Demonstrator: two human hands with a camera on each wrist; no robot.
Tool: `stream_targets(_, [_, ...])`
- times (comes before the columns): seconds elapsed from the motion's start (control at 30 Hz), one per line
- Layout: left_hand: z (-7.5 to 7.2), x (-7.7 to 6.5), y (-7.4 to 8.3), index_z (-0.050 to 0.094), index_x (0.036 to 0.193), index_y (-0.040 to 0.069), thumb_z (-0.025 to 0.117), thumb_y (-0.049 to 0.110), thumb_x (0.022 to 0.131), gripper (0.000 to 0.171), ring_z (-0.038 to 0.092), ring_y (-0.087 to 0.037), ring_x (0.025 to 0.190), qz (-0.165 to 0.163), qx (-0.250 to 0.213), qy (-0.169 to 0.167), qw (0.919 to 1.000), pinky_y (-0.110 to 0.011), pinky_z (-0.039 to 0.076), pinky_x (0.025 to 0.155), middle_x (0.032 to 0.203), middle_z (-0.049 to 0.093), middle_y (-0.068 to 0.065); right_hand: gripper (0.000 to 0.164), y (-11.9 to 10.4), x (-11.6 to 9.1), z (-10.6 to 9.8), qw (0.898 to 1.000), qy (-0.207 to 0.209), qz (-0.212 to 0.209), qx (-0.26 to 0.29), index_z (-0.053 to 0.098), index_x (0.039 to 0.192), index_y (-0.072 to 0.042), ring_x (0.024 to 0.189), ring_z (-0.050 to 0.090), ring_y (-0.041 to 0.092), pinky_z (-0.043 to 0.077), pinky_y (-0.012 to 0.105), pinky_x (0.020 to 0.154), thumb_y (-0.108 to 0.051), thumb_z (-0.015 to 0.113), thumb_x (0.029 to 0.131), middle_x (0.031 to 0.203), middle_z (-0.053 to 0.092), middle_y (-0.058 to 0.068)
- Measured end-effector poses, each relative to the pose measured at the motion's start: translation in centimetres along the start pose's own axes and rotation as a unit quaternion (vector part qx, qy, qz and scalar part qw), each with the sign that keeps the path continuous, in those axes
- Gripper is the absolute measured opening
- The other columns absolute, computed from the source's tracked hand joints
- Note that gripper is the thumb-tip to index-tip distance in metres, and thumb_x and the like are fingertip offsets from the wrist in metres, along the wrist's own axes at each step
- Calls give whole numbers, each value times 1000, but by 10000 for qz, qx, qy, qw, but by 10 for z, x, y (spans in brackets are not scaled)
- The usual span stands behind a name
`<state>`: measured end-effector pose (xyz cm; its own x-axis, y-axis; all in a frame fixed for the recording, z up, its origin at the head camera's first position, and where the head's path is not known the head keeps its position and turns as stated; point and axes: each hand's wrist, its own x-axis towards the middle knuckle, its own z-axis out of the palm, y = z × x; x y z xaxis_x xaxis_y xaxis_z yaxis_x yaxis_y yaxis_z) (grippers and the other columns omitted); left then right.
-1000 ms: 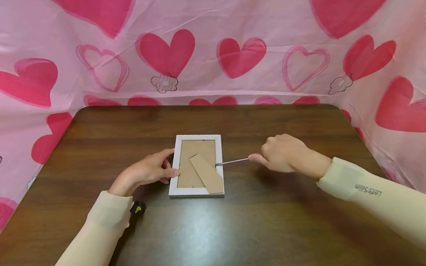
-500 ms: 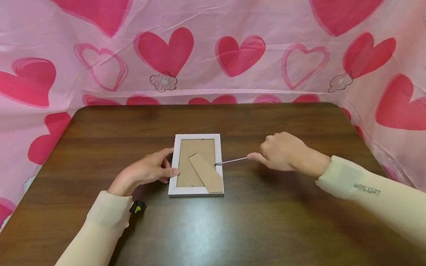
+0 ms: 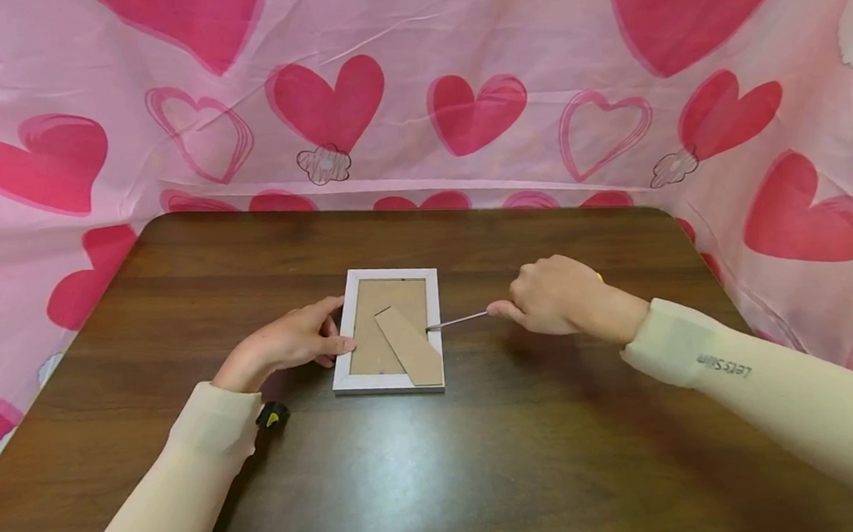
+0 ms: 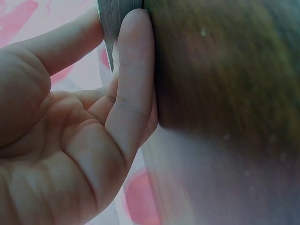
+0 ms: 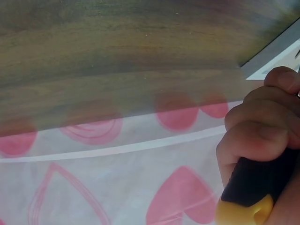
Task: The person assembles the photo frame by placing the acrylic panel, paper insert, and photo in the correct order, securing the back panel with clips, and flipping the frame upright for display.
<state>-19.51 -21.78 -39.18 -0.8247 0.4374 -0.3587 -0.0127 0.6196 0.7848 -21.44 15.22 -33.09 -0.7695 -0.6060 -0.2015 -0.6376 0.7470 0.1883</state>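
In the middle of the table (image 3: 394, 235), your picture frame (image 3: 371, 382) lies back side up, its backing board (image 3: 373, 349) not yet out.
Your left hand (image 3: 293, 339) pinches the frame's left edge, thumb on top and fingers at the side; your right hand (image 3: 556, 293) is wrapped firmly round the black-and-yellow handle (image 5: 258, 180) of a thin metal tool (image 3: 457, 323), whose tip meets the right inner edge, where board and rim join. The job looks partway at most: you have the frame steadied and the tip in place, but the board sits inside the rim with its stand leg (image 3: 412, 346) slanting across it. Small dark marks show at the top and bottom inner edges, too small to tell whether any fastening there is loosened. Freeing that right edge seems to be left.
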Motion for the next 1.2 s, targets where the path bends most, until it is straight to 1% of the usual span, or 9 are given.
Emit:
stream_targets(0.23, [1,0,2,23,148,4,72,19,86,80,56,-24,74,-75,52,12,10000,-34,57,69,85,50,-14,60,-2,2,-4,9999,-111,20,-111,53,56,-24,57,55,23,51,46,56,-63,34,96,63,53,-2])
stream_targets(0.43, [0,0,4,22,148,4,71,19,87,80,57,-24,74,-60,67,-9,10000,-35,57,70,85,50,-14,59,-4,3,-10,9996,-201,39,-197,53,56,-23,54,52,22,51,45,55,-63,35,96,60,51,-2])
stream_targets(0.73, [0,1,3,23,148,3,71,19,87,79,58,-23,73,-29,121,-15,9999,-34,56,69,84,51,-14,61,-8,3,-18,9993,-15,-37,-360,50,52,-22,53,52,23,51,45,51,-62,37,96,56,48,-2])
stream_targets(1.07, [-2,0,5,22,148,4,71,20,87,80,58,-24,74,-58,93,-99,9999,-35,57,71,85,49,-14,61,-11,7,-27,9986,-79,-158,-490,50,51,-21,49,48,20,49,43,47,-60,39,96,49,47,-2])
stream_targets(1.2, [-3,1,6,21,148,4,71,21,87,81,57,-24,76,-39,18,-124,9999,-36,57,72,86,49,-14,60,-17,11,-28,9984,-128,-176,-523,50,52,-21,49,49,19,50,42,48,-59,38,96,48,47,-2])
